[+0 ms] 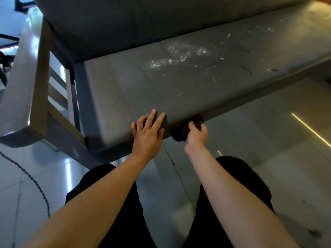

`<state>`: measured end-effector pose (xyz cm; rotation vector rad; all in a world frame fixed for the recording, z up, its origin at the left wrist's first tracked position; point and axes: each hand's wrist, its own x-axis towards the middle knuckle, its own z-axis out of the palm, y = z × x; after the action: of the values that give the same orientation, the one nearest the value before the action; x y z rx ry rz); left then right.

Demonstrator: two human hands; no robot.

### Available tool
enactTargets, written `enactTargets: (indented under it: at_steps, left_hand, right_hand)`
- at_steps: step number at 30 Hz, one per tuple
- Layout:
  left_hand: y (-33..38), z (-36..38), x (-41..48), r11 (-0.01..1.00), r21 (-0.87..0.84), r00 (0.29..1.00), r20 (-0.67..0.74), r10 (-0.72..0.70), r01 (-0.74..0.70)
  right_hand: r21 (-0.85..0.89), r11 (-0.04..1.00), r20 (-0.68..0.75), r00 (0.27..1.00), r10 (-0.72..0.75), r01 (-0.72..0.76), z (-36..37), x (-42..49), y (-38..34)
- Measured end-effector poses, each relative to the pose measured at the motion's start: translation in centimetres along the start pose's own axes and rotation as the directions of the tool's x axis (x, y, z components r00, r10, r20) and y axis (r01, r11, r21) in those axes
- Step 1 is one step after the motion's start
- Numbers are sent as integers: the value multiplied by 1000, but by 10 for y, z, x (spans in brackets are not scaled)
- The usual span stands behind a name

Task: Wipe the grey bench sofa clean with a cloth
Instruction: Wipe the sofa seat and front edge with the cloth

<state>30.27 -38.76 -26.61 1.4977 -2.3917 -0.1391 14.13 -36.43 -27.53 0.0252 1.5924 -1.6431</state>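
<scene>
At far left: padded grey armrest (23, 97) on a slatted frame. A dark cable (32, 178) trails over the tiled floor (59, 176) below it.

Left of centre: grey bench sofa (116, 90), viewed from above at its left end. The backrest (143, 24) is above and the seat surface runs off to the right. The near corner of the surface shows no obvious marks.

Centre, front edge of the surface: left grip (147, 136), palm down and spread. 2 fingers are extended onto the seat top and the others are bent at the edge. It holds nothing and is judged to be a brace.

Just beside it, to the right: cloth (179, 136), dark and bunched, against the front edge of the surface and partly below the lip. The right grip (197, 135) has its fingers curled round the cloth, pinching it from the near side. The 2 grips are near each other, not touching.

Centre-right, further back on the surface: a scatter of white specks (203, 51), well apart from the cloth.

Right: larger pale flakes (272, 69) and thin curved marks. What they are cannot be told.

Far right: 1 yellow light line (311, 129) on the floor.

Step in hand (judgement): the cloth is working the front edge at the sofa's left end, and the main soiling is not yet reached.

Next move calls for: raising the cloth onto the seat top and carrying it away from the body and rightward to the specks. It should then be pressed flat and the debris drawn together rather than scattered.
</scene>
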Motion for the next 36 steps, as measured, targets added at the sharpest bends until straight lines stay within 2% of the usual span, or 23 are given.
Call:
enactTargets:
  at_steps: [3, 9, 11, 14, 16, 22, 27, 29, 30, 33, 34, 36]
  left_hand:
    - [3, 0, 0, 1000, -6, 1000, 1, -27, 27]
    - [6, 0, -1, 999, 13, 999, -13, -36, 36]
    - [3, 0, -1, 1000, 8, 1000, -13, -17, 17]
    - [1, 0, -2, 1000, 1, 1000, -21, 0, 0]
    - [2, 0, -2, 1000, 8, 1000, -26, -5, 5]
    - [5, 2, -2, 999, 12, 999, -28, -38, 38]
    - [3, 2, -2, 1000, 10, 999, -33, -26, 27]
    - [0, 1, -3, 1000, -2, 1000, -24, 4, -4]
    - [-2, 0, -3, 1000, -16, 1000, -17, 14, -15]
    - [-4, 0, -3, 998, -58, 1000, -19, 23, -24]
    - [-4, 0, -3, 997, -70, 1000, -22, 22, -24]
    - [-3, -1, -2, 994, -111, 1000, -26, 2, -5]
  right_hand:
    - [-39, 999, 62, 998, -20, 22, 4, -19, 14]
    - [-215, 972, 315, 949, -18, 90, 1, -37, 15]
    - [-206, 973, 234, 971, -52, 102, -4, -29, 6]
    - [-49, 999, -71, 997, -13, 9, -11, -5, -12]
    - [-18, 1000, -99, 995, 20, -21, -7, 3, -18]
    - [-109, 993, 70, 996, 50, -42, 12, -32, 11]
    - [-243, 969, 265, 959, 103, -37, 12, -49, 16]
    - [-249, 968, 215, 976, 37, 18, 8, -44, 8]
    - [-218, 975, 133, 991, -15, 44, 5, -39, 0]
    - [-12, 996, -99, 991, -89, 88, -3, -22, -29]
    - [16, 994, -128, 986, -104, 107, -2, -19, -35]
    - [-54, 987, -110, 981, -159, 153, 7, -19, -40]
